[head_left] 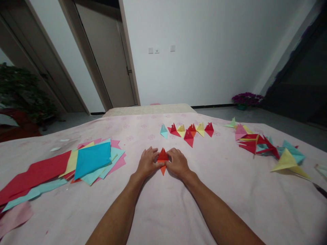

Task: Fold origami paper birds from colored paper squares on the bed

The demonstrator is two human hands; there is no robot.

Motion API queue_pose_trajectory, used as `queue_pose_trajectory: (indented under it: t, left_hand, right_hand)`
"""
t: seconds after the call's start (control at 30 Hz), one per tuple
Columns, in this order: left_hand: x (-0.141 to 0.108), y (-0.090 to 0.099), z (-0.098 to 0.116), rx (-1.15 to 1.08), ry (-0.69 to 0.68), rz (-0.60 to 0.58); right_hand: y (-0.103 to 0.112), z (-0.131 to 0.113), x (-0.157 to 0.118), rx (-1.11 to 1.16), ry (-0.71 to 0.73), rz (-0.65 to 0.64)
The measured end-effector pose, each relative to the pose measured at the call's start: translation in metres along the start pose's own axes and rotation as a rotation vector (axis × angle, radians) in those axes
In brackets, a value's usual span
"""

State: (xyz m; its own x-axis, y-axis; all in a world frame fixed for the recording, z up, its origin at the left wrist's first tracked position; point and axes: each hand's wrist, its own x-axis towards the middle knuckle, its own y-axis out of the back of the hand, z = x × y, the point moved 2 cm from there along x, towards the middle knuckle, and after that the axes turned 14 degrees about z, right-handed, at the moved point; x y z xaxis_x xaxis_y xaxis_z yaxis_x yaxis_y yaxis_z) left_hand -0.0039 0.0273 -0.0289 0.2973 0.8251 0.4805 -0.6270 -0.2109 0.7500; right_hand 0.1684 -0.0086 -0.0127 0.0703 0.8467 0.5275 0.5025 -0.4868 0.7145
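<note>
A small piece of folded orange-red origami paper (162, 156) lies on the cloth in front of me, its points facing away from and toward me. My left hand (149, 161) pinches its left side, thumb along the lower part. On the opposite side, my right hand (178, 162) has its fingers closed on the right edge. Beyond my hands stands a group of folded paper cranes, among them a red crane (189, 137), a yellow crane (200, 129) and a light blue folded piece (164, 131).
Sheets of coloured paper are spread on the left, with a blue sheet (93, 160) on top and red sheets (43, 172) beside it. On the right lie more folded pieces, including a yellow one (287, 160). A pink patterned cloth (204, 204) covers the table.
</note>
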Motion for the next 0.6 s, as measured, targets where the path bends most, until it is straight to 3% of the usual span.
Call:
queue_pose_trajectory:
  t: [0.17, 0.6]
  left_hand:
    - [-0.0043, 0.0038, 0.0068, 0.136, -0.016, -0.114]
    - [-0.0049, 0.0020, 0.0043, 0.219, -0.046, -0.182]
  right_hand:
    - [-0.0006, -0.0022, -0.0002, -0.107, 0.018, -0.042]
    - [0.0033, -0.0086, -0.0018, -0.037, 0.081, -0.059]
